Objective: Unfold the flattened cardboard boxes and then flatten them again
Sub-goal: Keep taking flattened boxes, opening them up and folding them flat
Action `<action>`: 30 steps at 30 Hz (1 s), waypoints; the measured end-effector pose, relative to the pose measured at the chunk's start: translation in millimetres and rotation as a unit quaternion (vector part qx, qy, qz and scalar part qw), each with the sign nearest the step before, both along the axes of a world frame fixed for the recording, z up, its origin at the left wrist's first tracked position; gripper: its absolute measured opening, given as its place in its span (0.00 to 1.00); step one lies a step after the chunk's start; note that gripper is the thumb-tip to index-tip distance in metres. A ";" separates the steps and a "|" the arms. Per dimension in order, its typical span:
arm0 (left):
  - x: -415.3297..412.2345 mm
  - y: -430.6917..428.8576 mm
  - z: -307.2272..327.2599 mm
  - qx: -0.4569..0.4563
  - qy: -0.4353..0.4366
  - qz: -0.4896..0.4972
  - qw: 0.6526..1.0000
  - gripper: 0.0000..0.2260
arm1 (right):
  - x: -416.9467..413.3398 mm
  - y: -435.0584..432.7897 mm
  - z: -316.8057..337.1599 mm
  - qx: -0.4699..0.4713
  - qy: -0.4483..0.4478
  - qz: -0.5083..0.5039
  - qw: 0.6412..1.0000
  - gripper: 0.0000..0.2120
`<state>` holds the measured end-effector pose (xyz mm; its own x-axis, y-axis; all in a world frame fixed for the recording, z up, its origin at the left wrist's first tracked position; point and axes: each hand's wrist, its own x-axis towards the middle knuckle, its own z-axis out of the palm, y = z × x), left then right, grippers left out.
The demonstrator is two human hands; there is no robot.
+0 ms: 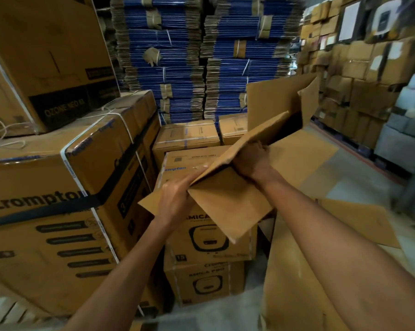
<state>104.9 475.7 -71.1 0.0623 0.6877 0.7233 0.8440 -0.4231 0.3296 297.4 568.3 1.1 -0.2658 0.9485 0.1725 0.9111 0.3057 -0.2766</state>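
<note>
Head view: left hand [176,198] and right hand [250,161] each grip the half-opened brown cardboard box [228,206].

Sealed cartons [58,187] stand left, bundled flat stacks [182,68] behind, half-open box [273,139] right.

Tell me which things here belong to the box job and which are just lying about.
Job: plain box, gripped by left hand and right hand.
Lying about: printed cartons, blue bundles, stacked parcels.
</note>
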 end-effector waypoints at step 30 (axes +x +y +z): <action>67.8 57.5 67.7 -0.095 -0.664 0.182 0.719 0.16 | -16.0 -87.7 -76.7 -0.371 0.855 -0.015 0.362 0.36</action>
